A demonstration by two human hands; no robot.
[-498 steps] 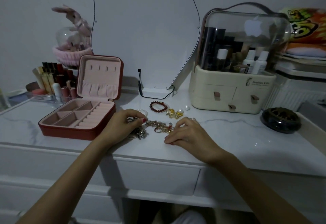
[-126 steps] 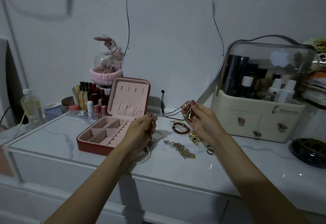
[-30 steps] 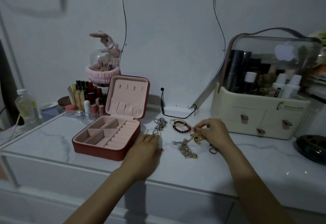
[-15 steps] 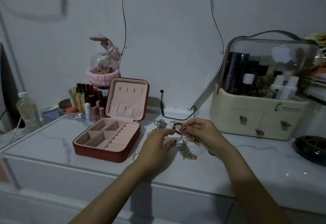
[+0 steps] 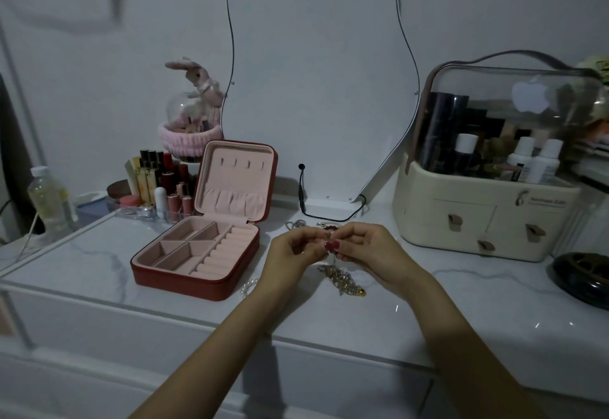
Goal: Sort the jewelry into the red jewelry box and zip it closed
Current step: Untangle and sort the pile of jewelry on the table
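Observation:
The red jewelry box (image 5: 184, 282) lies open on the marble top with its pink lid upright and its compartments bare. To its right, my left hand (image 5: 293, 254) and my right hand (image 5: 372, 250) meet above the table, both pinching a small jewelry piece (image 5: 330, 255) between their fingertips; what it is I cannot tell. Under them lies a gold-and-silver chain tangle (image 5: 344, 282). A dark red bead bracelet (image 5: 331, 227) and a silver necklace (image 5: 296, 224) sit behind the hands. A pearl strand (image 5: 247, 286) peeks out by the box.
A cream cosmetics organiser (image 5: 487, 221) with a clear dome stands at the right, a dark round dish (image 5: 583, 273) beyond it. Lipsticks in a clear tray (image 5: 155, 194), a bottle (image 5: 49, 197) and a pink bunny ornament (image 5: 191, 122) stand at the left. A mirror (image 5: 316, 82) with a cable leans at the back.
A second ago my left hand lay flat on the table and my right picked among the jewelry. Both have since lifted and come together, pinching one small piece.

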